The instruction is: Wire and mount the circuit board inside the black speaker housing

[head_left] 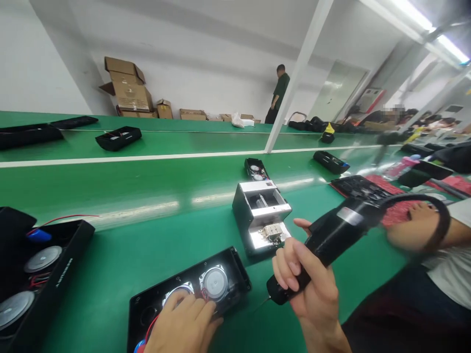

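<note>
Left of the open black speaker case (230,260), a second open case (69,250) sits on the green workbench (91,304). Inside the case, the left hand (182,326) lies with fingers spread, unclenched, over a round speaker driver (214,283). Just beyond the case stands a silver-and-black housing (261,215). Right of the case, the right hand (312,294) clenches a black electric screwdriver (331,245), with open bench between its tip and the case.

Factory floor, prob. electronics assy line. Long green conveyor belts (154,181) run 9 to 3 o'clock, w/ open black speaker housings (235,274) on them at 6. Cardboard boxes (128,88) piled at 11, standing worker (278,93) at 12, row of workers (430,122) at 2, fluorescent tube lights (423,17) at 1.
</note>
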